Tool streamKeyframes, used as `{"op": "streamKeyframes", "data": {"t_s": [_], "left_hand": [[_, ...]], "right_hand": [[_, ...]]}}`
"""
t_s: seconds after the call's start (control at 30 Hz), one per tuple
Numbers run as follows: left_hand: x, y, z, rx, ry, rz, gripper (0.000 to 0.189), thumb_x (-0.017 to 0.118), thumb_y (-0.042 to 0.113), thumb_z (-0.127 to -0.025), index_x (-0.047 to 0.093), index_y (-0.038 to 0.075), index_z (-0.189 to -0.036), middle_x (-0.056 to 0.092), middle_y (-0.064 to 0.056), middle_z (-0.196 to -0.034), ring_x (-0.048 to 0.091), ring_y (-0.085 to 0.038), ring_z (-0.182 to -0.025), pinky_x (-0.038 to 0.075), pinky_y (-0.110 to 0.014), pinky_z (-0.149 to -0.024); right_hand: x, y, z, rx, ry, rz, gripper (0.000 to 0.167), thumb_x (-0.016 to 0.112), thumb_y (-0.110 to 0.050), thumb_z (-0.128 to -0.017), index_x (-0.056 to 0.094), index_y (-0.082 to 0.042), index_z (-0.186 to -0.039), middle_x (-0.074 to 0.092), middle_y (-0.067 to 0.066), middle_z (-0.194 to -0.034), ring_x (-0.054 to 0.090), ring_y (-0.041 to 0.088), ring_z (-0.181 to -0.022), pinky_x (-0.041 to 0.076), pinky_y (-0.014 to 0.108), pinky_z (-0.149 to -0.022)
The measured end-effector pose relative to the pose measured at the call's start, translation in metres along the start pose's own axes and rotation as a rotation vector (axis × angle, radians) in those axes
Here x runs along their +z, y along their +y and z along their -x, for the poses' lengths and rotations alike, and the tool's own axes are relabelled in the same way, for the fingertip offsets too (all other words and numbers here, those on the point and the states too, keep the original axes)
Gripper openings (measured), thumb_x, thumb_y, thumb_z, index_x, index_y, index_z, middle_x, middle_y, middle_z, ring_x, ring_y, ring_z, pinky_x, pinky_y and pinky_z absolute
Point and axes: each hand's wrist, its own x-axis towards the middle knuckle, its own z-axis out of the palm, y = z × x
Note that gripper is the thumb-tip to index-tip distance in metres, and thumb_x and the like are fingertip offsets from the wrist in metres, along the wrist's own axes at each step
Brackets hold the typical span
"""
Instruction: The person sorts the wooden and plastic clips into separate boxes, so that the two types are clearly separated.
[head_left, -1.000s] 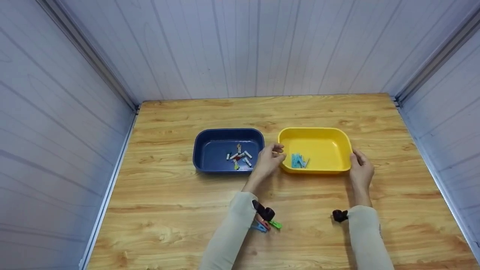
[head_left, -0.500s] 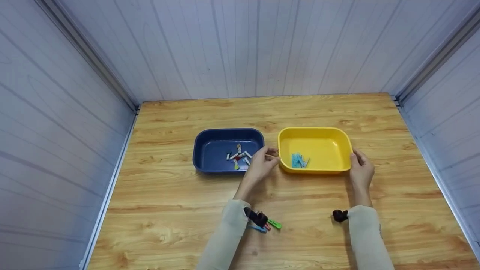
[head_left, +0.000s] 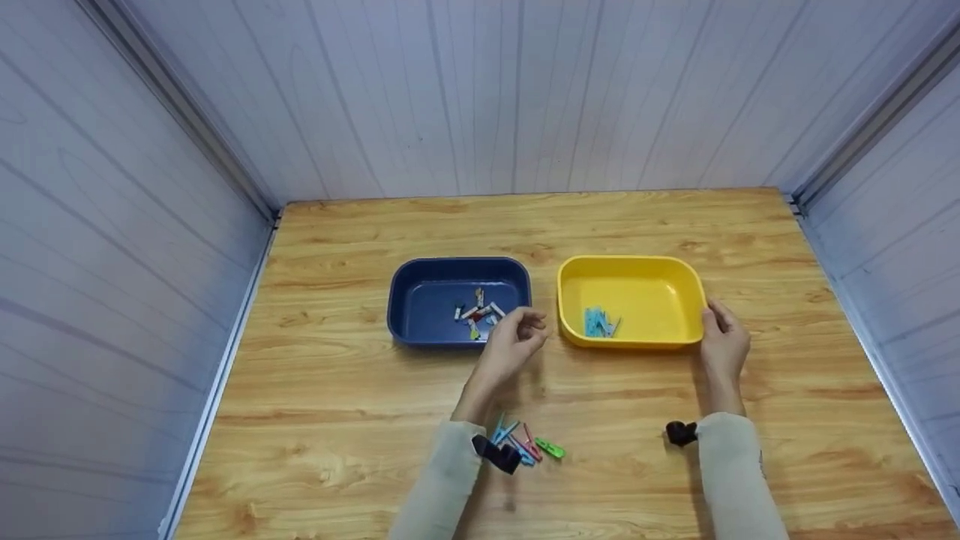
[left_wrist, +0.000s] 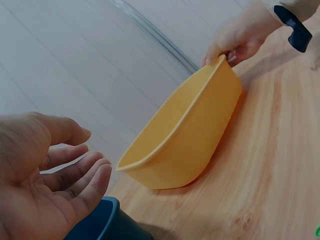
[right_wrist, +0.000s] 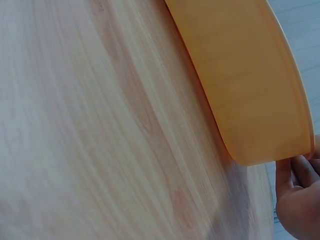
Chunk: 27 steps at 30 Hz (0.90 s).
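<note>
My left hand (head_left: 510, 341) hangs between the two tubs with its fingers loosely bent and nothing in them, as the left wrist view confirms. My right hand (head_left: 724, 336) grips the right end of the yellow tub (head_left: 652, 262), its thumb at the rim and its fingers curled outside. Light blue clothespins (head_left: 598, 322) lie in that tub's near left corner. Left of it stands a dark blue tub (head_left: 420, 322), partly covered by my left hand, with several small whitish clips (head_left: 478, 311) inside. The yellow tub's outer wall (left_wrist: 185, 155) faces the left wrist camera.
Near my left wrist, loose clothespins lie on the wooden table (head_left: 315, 450): a green one (head_left: 550, 448), a red one (head_left: 529, 442) and blue ones (head_left: 504, 430). Pale panel walls (head_left: 480, 97) enclose the back and both sides.
My left hand has left the yellow tub's left rim and drawn back leftward and nearer, uncovering more of the loose clothespins. My right hand stays at the right rim.
</note>
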Motion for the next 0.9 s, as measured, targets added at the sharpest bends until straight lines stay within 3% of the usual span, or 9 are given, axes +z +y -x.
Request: {"op": "streamKeyframes", "data": {"t_s": [0.17,0.43,0.73,0.9], "left_hand": [[0.000,-0.003,0.010,0.017,-0.009,0.005,0.027,0.062,0.006,-0.089,0.060,0.000,-0.115,0.065,-0.014,-0.105,0.062,-0.019,-0.091,0.051,-0.027,-0.083],[0.000,-0.008,0.024,-0.028,-0.031,-0.011,0.024,0.062,0.007,-0.090,0.061,0.004,-0.113,0.065,-0.010,-0.104,0.060,-0.015,-0.093,0.050,-0.026,-0.085],[-0.005,-0.018,0.036,-0.054,-0.068,-0.115,0.024,0.061,0.010,-0.091,0.061,0.005,-0.115,0.063,-0.009,-0.105,0.058,-0.013,-0.092,0.050,-0.025,-0.082],[-0.007,-0.024,0.046,-0.121,-0.135,-0.198,0.027,0.061,0.014,-0.091,0.059,0.003,-0.116,0.061,-0.007,-0.104,0.056,-0.015,-0.092,0.049,-0.029,-0.081]], "right_hand": [[0.000,0.000,0.001,0.002,0.006,-0.002,0.039,0.052,-0.031,-0.098,0.059,-0.013,-0.131,0.057,0.007,-0.136,0.053,0.012,-0.121,0.045,0.022,-0.097],[0.001,-0.001,0.000,0.027,0.009,-0.006,0.040,0.053,-0.030,-0.097,0.058,-0.011,-0.132,0.055,0.007,-0.137,0.052,0.013,-0.123,0.043,0.025,-0.101],[-0.001,-0.001,-0.001,0.068,-0.001,-0.046,0.042,0.052,-0.030,-0.098,0.055,-0.010,-0.134,0.052,0.006,-0.141,0.048,0.014,-0.129,0.040,0.027,-0.106],[-0.001,-0.001,-0.002,0.078,-0.011,-0.048,0.043,0.052,-0.030,-0.098,0.054,-0.010,-0.136,0.050,0.007,-0.142,0.046,0.015,-0.130,0.039,0.027,-0.107]]}}
